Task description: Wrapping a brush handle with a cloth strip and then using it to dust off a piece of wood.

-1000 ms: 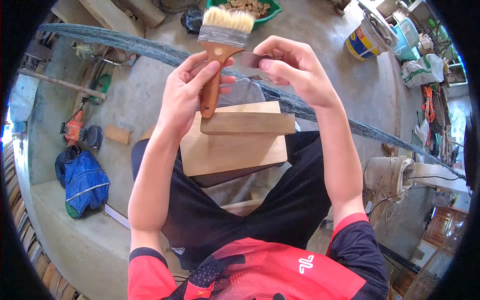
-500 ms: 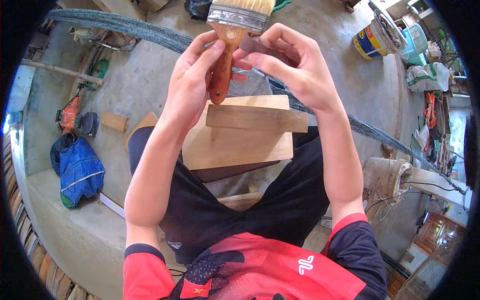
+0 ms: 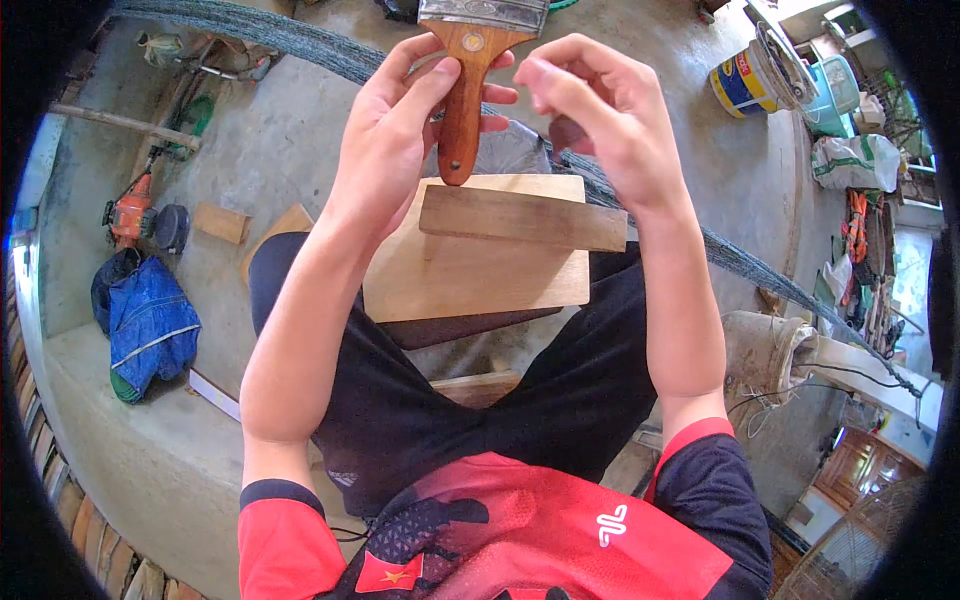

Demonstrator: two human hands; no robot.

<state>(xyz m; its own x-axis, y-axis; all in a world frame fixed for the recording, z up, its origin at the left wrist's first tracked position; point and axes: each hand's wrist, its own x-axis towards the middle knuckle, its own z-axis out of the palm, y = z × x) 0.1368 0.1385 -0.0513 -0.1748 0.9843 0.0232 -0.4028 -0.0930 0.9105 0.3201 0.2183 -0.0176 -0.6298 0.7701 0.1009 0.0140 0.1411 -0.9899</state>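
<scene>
My left hand (image 3: 382,135) grips a wide paintbrush (image 3: 463,105) by its varnished wooden handle, thumb on the near face. The handle points down toward me, and the bristles lie beyond the top edge of the picture. To the right of the brush is my right hand (image 3: 630,125), fingers curled and apart from the handle. A small brown piece of sandpaper (image 3: 567,134) shows under those fingers, mostly covered by them. Below both hands, a dark narrow wood strip (image 3: 520,217) rests across a pale wooden board (image 3: 475,285) between my knees.
A striped hammock (image 3: 290,45) stretches behind my hands, down to the right. Paint bucket (image 3: 745,85) and turquoise tub (image 3: 833,95) stand at far right. On the left are an orange-engined tool (image 3: 130,210), a blue bundle (image 3: 155,320) and a wood block (image 3: 221,222).
My right hand has drawn away from the brush handle, and the sandpaper has swung down beneath its fingers. The brush has risen slightly in view, its bristles passing out of the picture.
</scene>
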